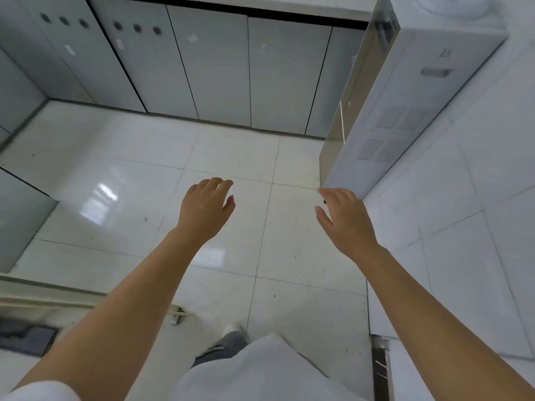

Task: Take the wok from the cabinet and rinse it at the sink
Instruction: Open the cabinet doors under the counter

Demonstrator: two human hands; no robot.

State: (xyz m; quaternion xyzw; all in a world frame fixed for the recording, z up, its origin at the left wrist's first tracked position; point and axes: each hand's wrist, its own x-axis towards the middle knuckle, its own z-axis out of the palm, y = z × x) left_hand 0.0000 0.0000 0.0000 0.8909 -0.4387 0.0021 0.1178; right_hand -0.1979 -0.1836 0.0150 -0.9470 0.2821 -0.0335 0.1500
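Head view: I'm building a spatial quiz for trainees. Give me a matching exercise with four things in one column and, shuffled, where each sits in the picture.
Things:
1. left hand
2. right hand
3. cabinet doors
4. white appliance

Places:
A. upper right, standing by the tiled wall
B. across the top, all closed
C. centre, over the floor tiles
D. right of centre, near the appliance's lower corner

Pairs: 1-C, 2-D, 3-B, 4-A

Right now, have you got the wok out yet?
Not yet. Nothing looks done: the cabinet doors are all closed and no wok or sink shows. Both hands are empty, the left hand and right hand held open over the floor. Opening a cabinet, taking the wok and rinsing it are all left.
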